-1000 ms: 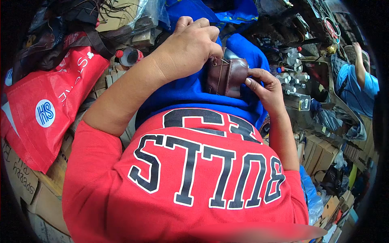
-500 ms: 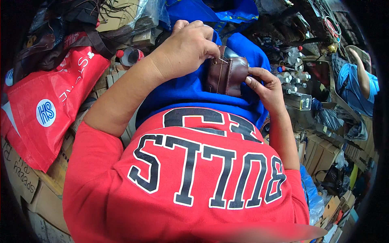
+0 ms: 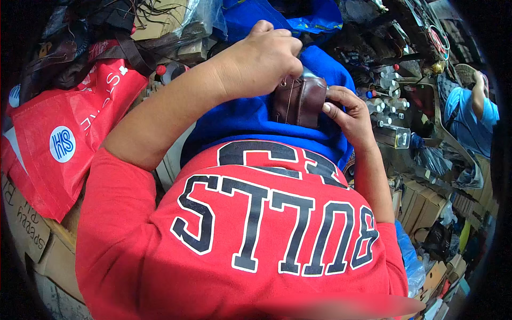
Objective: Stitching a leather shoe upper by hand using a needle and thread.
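Observation:
A dark brown leather piece (image 3: 300, 104) with stitched seams and a small metal eyelet rests on the blue cloth (image 3: 234, 120) over my lap. It looks like part of a shoe, but its full shape is hidden. My right hand (image 3: 349, 112) grips its right end, thumb outside and fingertips tucked behind the edge. Over its upper left side is my left hand (image 3: 264, 58), fingers curled closed near the eyelet. Whatever those fingers pinch is out of sight behind them.
On the left hang a red bag (image 3: 50, 138) and cardboard boxes (image 3: 58, 261). Several small bottles (image 3: 392, 104) stand at right, beyond my right hand. A blue plastic bag (image 3: 314, 18) lies ahead. At far right another person in a blue shirt (image 3: 469, 114) is partly visible.
My left hand has moved slightly right and down, now covering more of the leather piece's upper edge. My right hand keeps nearly the same grip.

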